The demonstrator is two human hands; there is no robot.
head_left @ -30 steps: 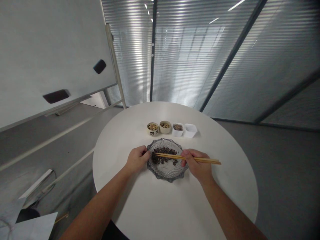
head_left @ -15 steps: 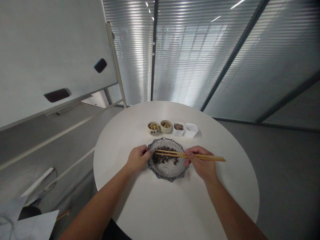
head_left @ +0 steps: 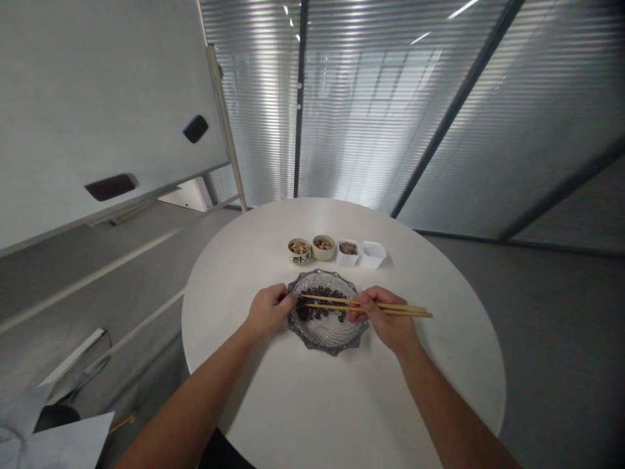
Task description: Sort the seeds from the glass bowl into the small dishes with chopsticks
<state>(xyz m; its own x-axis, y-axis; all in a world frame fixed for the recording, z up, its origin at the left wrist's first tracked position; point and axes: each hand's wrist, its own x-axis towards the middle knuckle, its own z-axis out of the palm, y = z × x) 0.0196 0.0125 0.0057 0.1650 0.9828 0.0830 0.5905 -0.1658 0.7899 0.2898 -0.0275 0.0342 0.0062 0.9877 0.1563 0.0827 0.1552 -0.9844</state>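
A scalloped clear glass bowl (head_left: 332,337) holds a heap of small dark brown beans (head_left: 319,314), mostly toward its far left part. My left hand (head_left: 268,309) pinches the bowl's left rim between thumb and fingers. Over the bowl's right rim, my right hand (head_left: 385,320) grips a pair of wooden chopsticks (head_left: 417,313). Their tips are slightly apart and reach among the beans at the bowl's left side. Whether a bean sits between the tips is too small to tell.
Behind the bowl stand two round cream cups, left (head_left: 299,260) and right (head_left: 323,256), with pale nut-like pieces. Beside them are a white dish (head_left: 348,262) of brownish bits and an empty white dish (head_left: 374,260). All stand on a round white table (head_left: 312,404); a whiteboard (head_left: 107,98) is at left.
My right hand has moved a little left and inward over the bowl with the chopsticks. Their tips have spread slightly and dipped. My left hand stays on the rim.
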